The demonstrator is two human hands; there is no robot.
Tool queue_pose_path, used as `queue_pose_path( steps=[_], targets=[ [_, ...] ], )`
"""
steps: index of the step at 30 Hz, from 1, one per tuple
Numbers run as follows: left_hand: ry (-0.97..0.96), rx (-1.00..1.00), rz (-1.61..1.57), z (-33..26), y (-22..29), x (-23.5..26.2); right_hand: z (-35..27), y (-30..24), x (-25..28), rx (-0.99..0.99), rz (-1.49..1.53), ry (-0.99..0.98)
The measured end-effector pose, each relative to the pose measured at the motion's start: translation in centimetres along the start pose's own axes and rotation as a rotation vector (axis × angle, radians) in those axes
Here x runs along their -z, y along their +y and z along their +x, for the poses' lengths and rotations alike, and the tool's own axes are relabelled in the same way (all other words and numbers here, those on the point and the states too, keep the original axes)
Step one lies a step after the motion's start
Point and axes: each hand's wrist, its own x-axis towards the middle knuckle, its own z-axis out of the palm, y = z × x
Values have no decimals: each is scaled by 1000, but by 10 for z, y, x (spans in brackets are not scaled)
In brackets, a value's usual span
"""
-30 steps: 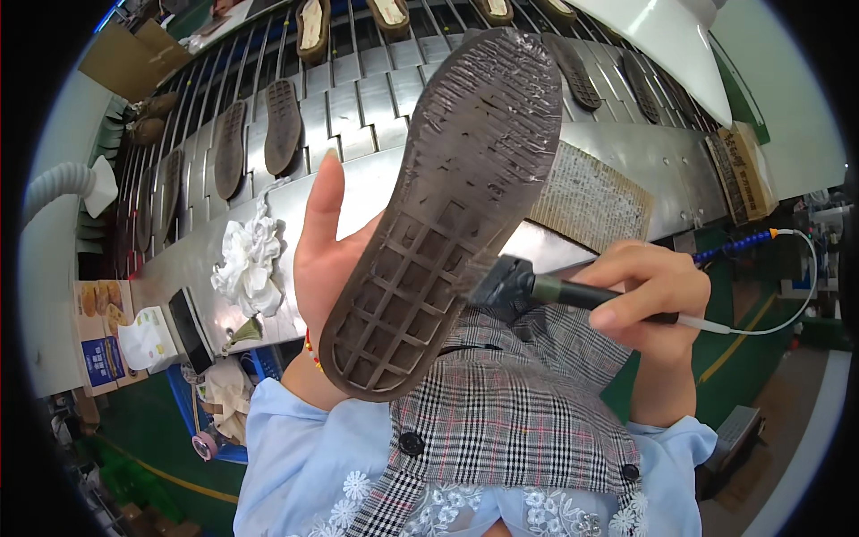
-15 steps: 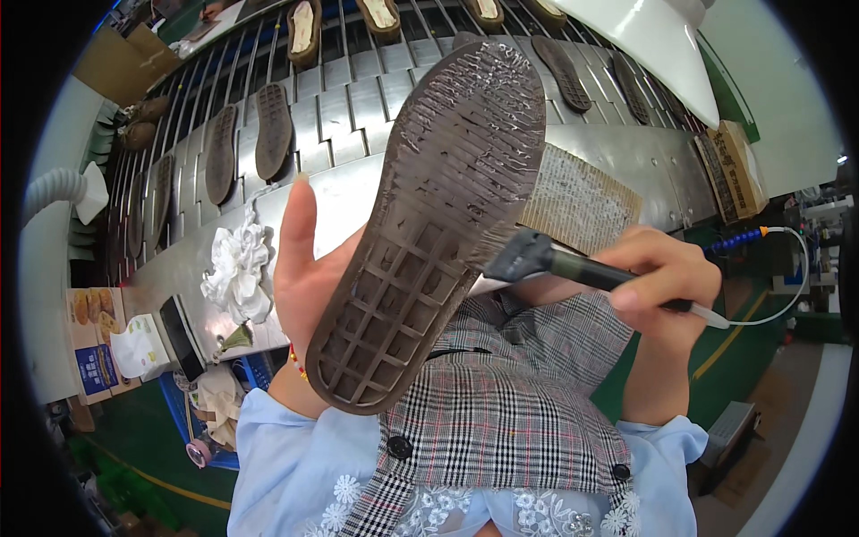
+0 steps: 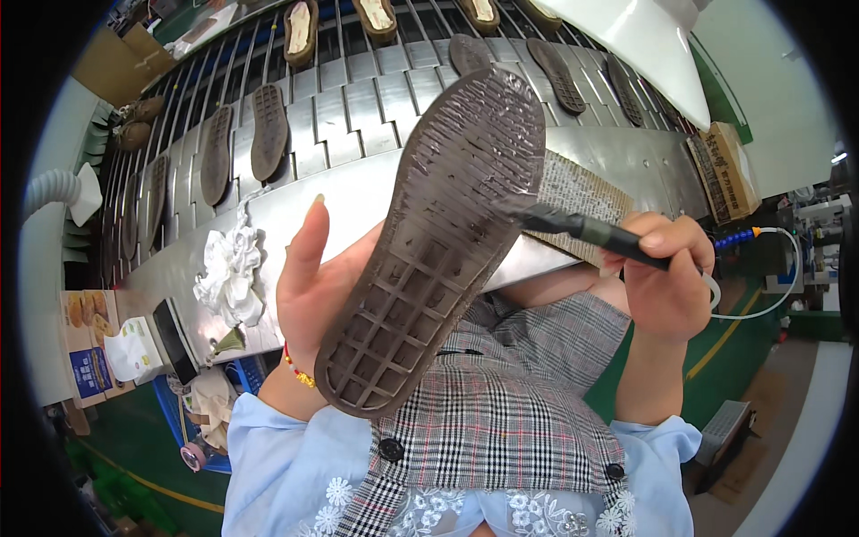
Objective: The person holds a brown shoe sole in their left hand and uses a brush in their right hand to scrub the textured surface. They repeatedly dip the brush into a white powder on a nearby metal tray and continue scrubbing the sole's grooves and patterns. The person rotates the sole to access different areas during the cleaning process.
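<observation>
A brown shoe sole (image 3: pixel 447 233) is held up slanting before me, its gridded heel end low and its ribbed forepart high. Wet, glossy streaks cover the forepart. Underneath it, my left hand (image 3: pixel 313 291) supports the sole; the thumb sticks up free and the other fingers are hidden behind it. A black-handled brush (image 3: pixel 601 234) is gripped in my right hand (image 3: pixel 667 268), its bristles touching the sole's right edge near the middle. From the brush's rear end runs a thin pale tube (image 3: pixel 761 317).
Several soles, including one dark sole (image 3: pixel 270 132), lie on the slatted metal conveyor (image 3: pixel 349 116). Corrugated cardboard (image 3: pixel 586 192) lies behind the brush. A crumpled white cloth (image 3: pixel 231 273) and a dark-screened device (image 3: pixel 174 338) sit at left. A white lamp-like hood (image 3: pixel 640 45) hangs upper right.
The brush has moved up along the sole's right edge, from the upper heel to the forepart, and my right hand has turned. The sole's top has dropped slightly in view.
</observation>
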Motion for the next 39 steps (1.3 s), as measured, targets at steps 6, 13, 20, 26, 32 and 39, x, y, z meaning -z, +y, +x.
queue_pose_path(
  steps=[6,13,20,26,32,39],
  targets=[
    [28,-19,-57,-3,0,-3,-1,-6,-11,-16,-247,-76],
    [111,-64,-114,-7,4,-7,-1,-2,-13,79,-265,-108],
    [75,-56,-87,-15,14,-1,3,-15,-9,26,-377,-319],
    [56,-62,-97,-19,15,-5,8,-13,-17,67,-409,-214],
    [61,-55,-61,-25,24,0,12,-22,-15,107,-377,-218],
    [67,-67,-11,-28,27,2,24,-31,-1,17,-410,-330]
  ],
)
